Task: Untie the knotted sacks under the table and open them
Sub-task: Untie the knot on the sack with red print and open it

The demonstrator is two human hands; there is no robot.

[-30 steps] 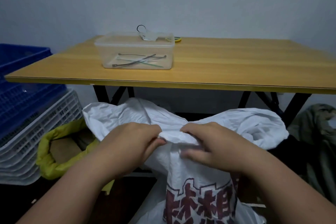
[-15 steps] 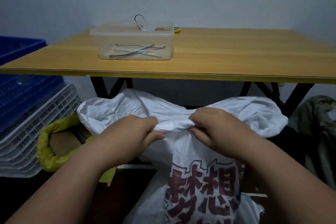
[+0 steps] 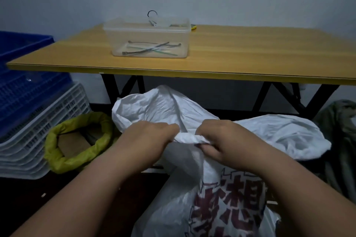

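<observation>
Since a moment ago your left hand [image 3: 148, 136] and right hand [image 3: 221, 138] have closed in, fingers clenched on the white sack's knot [image 3: 189, 138]; pull toward 9 and 3 o'clock.

My left hand [image 3: 148, 138] and right hand [image 3: 223, 140] cover both ends of the knot [image 3: 189, 138], so I can't tell how it's wound. The white sack [image 3: 192, 188] runs off the bottom edge, its red print cut short. The table [image 3: 250, 54] and blue crates [image 3: 23, 82] are cropped at the sides. What fills the yellow bag [image 3: 77, 140] is too dim to tell.
</observation>
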